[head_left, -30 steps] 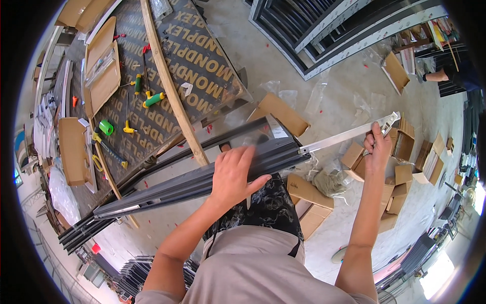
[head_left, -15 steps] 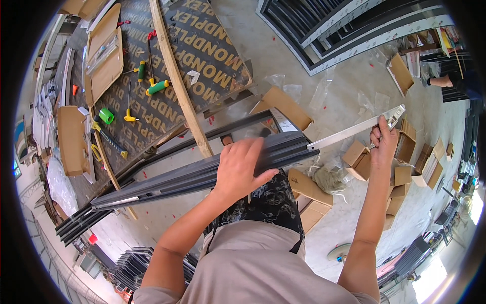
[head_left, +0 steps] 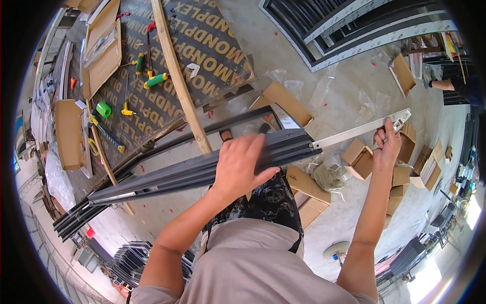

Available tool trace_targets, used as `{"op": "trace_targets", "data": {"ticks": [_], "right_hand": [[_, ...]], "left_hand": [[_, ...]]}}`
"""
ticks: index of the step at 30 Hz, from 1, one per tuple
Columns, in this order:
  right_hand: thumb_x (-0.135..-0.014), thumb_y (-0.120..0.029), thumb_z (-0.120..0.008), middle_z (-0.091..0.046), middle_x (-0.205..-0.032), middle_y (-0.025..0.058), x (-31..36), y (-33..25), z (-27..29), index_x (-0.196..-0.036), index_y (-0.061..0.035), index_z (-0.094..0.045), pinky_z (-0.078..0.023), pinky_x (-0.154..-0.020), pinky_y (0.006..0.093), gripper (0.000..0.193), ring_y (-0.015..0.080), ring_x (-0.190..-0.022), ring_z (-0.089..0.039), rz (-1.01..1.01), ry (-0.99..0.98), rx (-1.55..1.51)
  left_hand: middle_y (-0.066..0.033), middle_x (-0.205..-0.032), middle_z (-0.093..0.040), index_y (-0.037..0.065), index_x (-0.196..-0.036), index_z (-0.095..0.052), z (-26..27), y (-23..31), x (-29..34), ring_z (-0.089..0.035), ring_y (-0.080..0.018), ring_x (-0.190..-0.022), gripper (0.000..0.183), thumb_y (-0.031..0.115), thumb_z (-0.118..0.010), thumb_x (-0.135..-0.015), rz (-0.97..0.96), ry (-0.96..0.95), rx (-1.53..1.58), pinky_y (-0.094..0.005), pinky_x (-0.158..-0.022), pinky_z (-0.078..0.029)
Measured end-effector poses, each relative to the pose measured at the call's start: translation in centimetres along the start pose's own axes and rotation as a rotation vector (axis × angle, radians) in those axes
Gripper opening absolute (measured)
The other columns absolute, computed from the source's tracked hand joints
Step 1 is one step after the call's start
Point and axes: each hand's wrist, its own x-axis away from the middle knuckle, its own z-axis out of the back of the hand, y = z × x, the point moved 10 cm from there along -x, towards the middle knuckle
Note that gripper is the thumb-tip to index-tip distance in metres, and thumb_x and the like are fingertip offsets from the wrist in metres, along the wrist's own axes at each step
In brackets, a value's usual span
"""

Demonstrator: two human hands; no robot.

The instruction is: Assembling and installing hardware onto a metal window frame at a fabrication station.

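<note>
Silvery metal glints in a workshop as a person draws a long strip (head_left: 352,133) into line with a dark profile (head_left: 172,178), one hand given to each piece. The right hand (head_left: 387,147) has its fingers curled in a grasp near the strip's outer end, a hold that seems chosen to govern its angle while the inner end meets the profile. The left hand (head_left: 238,167) lies palm down across the profile, fingers spread and thumb well apart, unclenched, apparently to steady the longer piece; blur at the fingertips makes it impossible to tell how hard they press. A wooden slat (head_left: 177,76) runs from beyond the left fingers to end close beside the profile, and probably serves as a support. The strip lies to the right of the left fingers and reaches leftward out of the right fingers, its fitted end just past their grip. The profile passes beneath the left fingers and extends far to their left. Beyond them, on the worktop (head_left: 212,55), lies a green-and-yellow tool (head_left: 156,79); below and between the two hands' fingers sits a cardboard box (head_left: 310,183).
</note>
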Motion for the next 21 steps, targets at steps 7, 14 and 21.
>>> {"op": "trace_targets", "data": {"ticks": [7,14,21], "right_hand": [[-0.094,-0.017,-0.071,-0.054,-0.076,-0.0034,0.1,-0.2,0.1,-0.091,-0.0095,-0.057,-0.024,-0.044,0.0188,0.016,0.0033,-0.057,-0.041,0.046,0.015,0.005],[-0.094,-0.016,-0.072,-0.053,-0.077,-0.0037,0.4,1.2,0.8,-0.093,-0.0096,-0.056,-0.025,-0.045,0.0191,0.017,0.0039,-0.058,-0.041,0.038,0.082,-0.02],[-0.095,-0.016,-0.07,-0.053,-0.082,-0.0028,0.5,1.9,1.7,-0.099,-0.0082,-0.056,-0.025,-0.044,0.0188,0.017,0.0042,-0.06,-0.04,-0.01,0.115,-0.035]], "left_hand": [[-0.0134,-0.124,-0.058,0.002,-0.132,-0.054,-0.1,-0.1,0.0,-0.054,-0.0349,-0.111,0.075,0.051,-0.074,-0.079,-0.013,0.002,0.011,-0.0445,-0.098,-0.039],[-0.013,-0.124,-0.058,0.002,-0.133,-0.054,-0.1,-0.1,-0.1,-0.054,-0.0349,-0.111,0.076,0.05,-0.076,-0.077,-0.004,0.003,0.021,-0.0442,-0.098,-0.039],[-0.0143,-0.126,-0.058,0.001,-0.131,-0.053,0.0,-0.1,-0.3,-0.054,-0.0311,-0.116,0.075,0.046,-0.077,-0.077,0.019,-0.022,0.049,-0.0462,-0.1,-0.039]]}}
